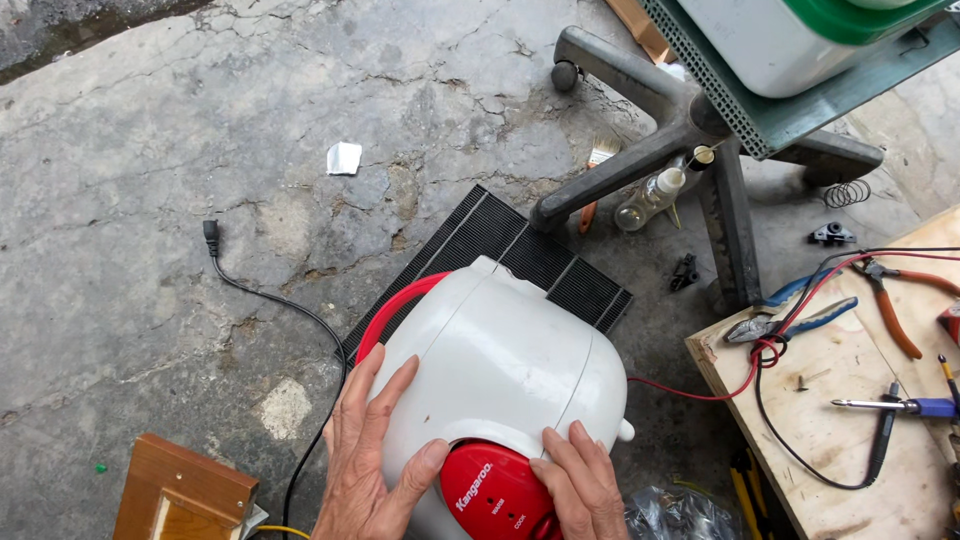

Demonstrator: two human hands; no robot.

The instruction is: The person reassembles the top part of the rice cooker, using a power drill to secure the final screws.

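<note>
Both hands lie flat on a white plastic rice cooker with a red control panel and red carrying handle (495, 370), which sits on the cracked concrete floor (150, 200). The left hand (370, 460) spreads open over the cooker's left flank, thumb near the red panel; the right hand (580, 485) rests fingers-down beside that panel. Neither hand closes around anything; they press from either side, palms apart.

The cooker seems tipped so that its panel faces the person, its long axis running away from the hands toward a black ribbed rectangular grille (520, 250) lying just beyond it. Whether its lid is open cannot be told from here.

A black power cord with plug (260, 290) trails left of the left hand. Beyond the grille stands a grey metal swivel-chair base (690, 140) with a clear plastic bottle (648, 198) against it. Right of the right hand is a bare wooden board (830, 440) carrying blue-handled pliers (790, 318), orange-handled pliers (895, 300) and red and black wires (770, 360). A small brown wooden box (180, 490) sits left of the left hand.
</note>
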